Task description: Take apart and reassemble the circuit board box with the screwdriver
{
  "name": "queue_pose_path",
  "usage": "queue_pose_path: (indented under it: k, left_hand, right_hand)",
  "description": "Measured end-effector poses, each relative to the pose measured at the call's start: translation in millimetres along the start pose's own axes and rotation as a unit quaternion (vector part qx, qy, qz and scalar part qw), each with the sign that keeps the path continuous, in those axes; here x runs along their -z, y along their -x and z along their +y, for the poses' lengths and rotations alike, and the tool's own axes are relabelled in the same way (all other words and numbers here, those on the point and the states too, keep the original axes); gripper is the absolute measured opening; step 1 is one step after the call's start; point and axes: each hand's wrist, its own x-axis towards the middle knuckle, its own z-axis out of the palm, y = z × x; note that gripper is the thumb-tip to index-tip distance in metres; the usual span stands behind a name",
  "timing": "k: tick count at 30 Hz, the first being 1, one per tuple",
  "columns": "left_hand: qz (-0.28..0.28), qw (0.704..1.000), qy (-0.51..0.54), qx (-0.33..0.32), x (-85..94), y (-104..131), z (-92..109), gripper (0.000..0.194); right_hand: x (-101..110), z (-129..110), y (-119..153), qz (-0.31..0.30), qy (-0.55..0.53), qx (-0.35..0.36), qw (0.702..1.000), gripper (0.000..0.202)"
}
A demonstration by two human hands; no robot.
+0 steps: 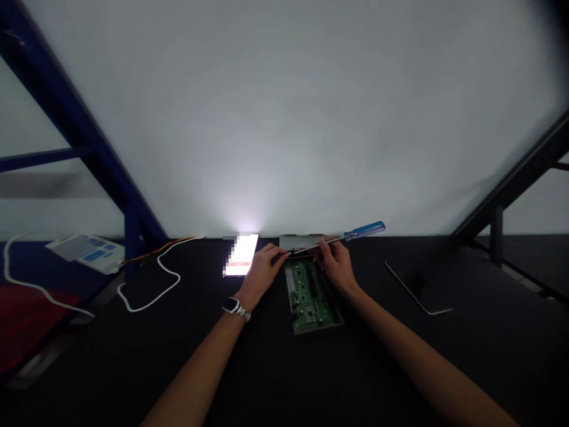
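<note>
A green circuit board (309,299) lies in a shallow dark metal frame on the black table. My right hand (336,263) is closed on the shaft of a screwdriver (365,230) with a blue handle, which points up to the right; its tip reaches the frame's far edge. My left hand (265,268), with a watch on the wrist, has its fingers pinched together at that far left corner, beside the tip. What they pinch is too small to make out. Behind the frame lies a flat grey piece (299,241).
A lit phone (241,255) lies left of my left hand. A white cable (171,271) curls on the table's left. On the right lies a bent metal rod (409,292). Blue bars (102,163) slope at the left, dark bars (511,187) at the right. A pale wall stands behind.
</note>
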Motion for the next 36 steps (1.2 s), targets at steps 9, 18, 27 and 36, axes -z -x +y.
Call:
queue_pose_path:
  k: [9,18,27,36]
  left_hand:
    - [-0.090,0.990,0.083,0.074,-4.6,8.1,8.8,0.012]
    - [-0.097,0.985,0.101,0.102,-9.4,9.5,7.2,0.020]
    - [-0.094,0.989,0.082,0.083,-10.8,10.3,5.7,0.022]
    - [-0.088,0.992,0.072,0.059,-12.2,10.9,5.3,0.023]
  right_hand:
    - [10.0,-0.9,12.6,0.002,0.006,-0.007,1.000,0.040]
    - [8.9,-4.9,17.4,-0.013,0.029,0.018,0.999,0.034]
    - [5.5,-5.4,18.8,-0.020,0.046,0.013,0.999,0.035]
    - [4.6,-7.5,19.2,-0.020,0.050,0.009,0.999,0.034]
